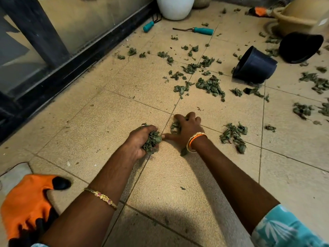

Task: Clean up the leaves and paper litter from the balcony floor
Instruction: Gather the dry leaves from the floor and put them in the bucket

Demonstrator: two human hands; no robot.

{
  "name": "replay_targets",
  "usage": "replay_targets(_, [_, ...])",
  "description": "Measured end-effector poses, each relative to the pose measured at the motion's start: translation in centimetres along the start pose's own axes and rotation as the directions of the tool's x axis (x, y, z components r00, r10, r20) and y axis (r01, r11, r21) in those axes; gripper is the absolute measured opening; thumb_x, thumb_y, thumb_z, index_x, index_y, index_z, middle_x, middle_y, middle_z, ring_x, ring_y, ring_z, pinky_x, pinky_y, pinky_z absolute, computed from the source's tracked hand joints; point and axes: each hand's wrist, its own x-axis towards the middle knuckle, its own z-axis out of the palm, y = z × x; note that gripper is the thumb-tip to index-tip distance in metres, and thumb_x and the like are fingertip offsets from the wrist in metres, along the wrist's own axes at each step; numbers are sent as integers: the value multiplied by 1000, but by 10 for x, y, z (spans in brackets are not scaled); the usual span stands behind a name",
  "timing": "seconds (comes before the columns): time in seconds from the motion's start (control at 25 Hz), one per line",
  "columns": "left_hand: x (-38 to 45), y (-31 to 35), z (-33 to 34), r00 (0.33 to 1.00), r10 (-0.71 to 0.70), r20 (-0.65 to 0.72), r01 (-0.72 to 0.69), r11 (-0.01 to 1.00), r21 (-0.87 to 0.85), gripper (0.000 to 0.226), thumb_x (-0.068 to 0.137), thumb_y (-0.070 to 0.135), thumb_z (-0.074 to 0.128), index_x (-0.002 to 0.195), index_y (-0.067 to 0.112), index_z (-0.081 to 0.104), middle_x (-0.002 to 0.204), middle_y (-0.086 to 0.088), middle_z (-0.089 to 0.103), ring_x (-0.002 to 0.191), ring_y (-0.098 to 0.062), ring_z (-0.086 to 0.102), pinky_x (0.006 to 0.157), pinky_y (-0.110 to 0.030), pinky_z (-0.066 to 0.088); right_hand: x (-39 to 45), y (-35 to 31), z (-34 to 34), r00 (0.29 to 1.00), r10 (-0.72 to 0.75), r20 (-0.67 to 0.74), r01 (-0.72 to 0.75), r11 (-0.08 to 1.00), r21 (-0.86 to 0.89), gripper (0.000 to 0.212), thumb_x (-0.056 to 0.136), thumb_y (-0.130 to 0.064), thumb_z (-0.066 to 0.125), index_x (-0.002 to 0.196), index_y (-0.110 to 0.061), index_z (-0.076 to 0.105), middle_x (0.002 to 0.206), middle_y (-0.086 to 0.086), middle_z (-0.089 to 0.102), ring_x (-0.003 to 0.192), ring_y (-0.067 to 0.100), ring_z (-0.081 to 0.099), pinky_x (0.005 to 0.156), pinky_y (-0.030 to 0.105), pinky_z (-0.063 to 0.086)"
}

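Note:
Dry green leaves lie scattered over the beige tiled balcony floor. My left hand grips a bunch of leaves low over the floor at centre. Just to its right, my right hand lies palm-down on a small clump of leaves, fingers curled over it and thumb stretched toward the left hand. A loose pile of leaves lies right of my right wrist. A bigger pile lies farther ahead. No paper litter is plainly visible.
Two black pots lie tipped over at right. A white pot and a tan pot stand at the back. Two teal-handled garden tools lie near the glass railing. An orange glove lies at bottom left.

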Motion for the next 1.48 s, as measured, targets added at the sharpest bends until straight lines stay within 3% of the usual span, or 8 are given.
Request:
replay_targets(0.16, [-5,2,-3,1000,10,-25,-11,1000,-17,7,92,13,60,89,8,56,52,-5,62,48,-20,54,43,-25,47,-3,3,16,944,-255,-209,259,966,-10,31,91,-35,54,112,-13,58,109,14,47,102,31,47,73,36,48])
replay_targets(0.32, [-10,2,-9,1000,10,-27,-11,1000,-8,6,92,11,58,89,7,55,53,-6,61,46,-20,52,41,-23,46,-7,27,-1,956,-131,-263,216,920,326,15,89,-7,56,98,-7,67,99,14,59,91,27,56,70,22,38])
replay_targets(0.48, [-16,1,-10,998,5,-65,-3,999,40,8,93,14,59,87,8,57,64,-8,61,47,-20,54,38,-23,45,-30,44,-14,980,-77,-185,147,905,400,37,89,-28,60,123,-16,53,106,7,54,90,18,53,71,20,39])
replay_targets(0.72, [-18,4,-1,1000,14,-28,-12,998,70,6,94,14,56,90,10,56,52,-3,62,47,-17,53,61,-36,47,-53,51,10,959,-252,-129,229,959,-168,98,64,-87,41,136,-22,31,137,8,30,117,26,39,82,40,50])
replay_targets(1.04, [-17,4,3,1000,13,-14,-12,997,75,7,93,15,59,90,9,57,56,-5,64,46,-17,55,50,-30,43,-15,40,23,812,-496,-307,428,865,-263,21,91,-26,57,87,-6,55,76,13,53,52,31,54,41,29,38])
replay_targets(1.24, [-8,10,-4,1000,-9,11,8,999,36,9,93,15,58,86,10,57,54,-4,62,47,-18,54,51,-31,45,5,37,7,895,-151,-419,238,958,163,23,92,-20,53,82,0,58,71,13,58,60,25,53,56,30,42])
replay_targets(1.36, [-8,15,-3,999,-32,2,32,999,-24,13,94,14,57,80,11,57,53,-4,59,44,-16,53,48,-27,45,3,31,-18,853,336,-401,58,702,710,25,88,-21,59,69,-5,60,57,8,56,52,15,47,52,25,39])
replay_targets(1.48, [-26,20,1,993,-96,67,100,993,-57,18,95,14,54,77,12,53,49,-3,56,41,-15,50,54,-29,37,-17,6,-28,844,533,-59,45,39,998,31,90,-13,56,60,-12,51,42,-3,40,35,11,33,37,15,26])
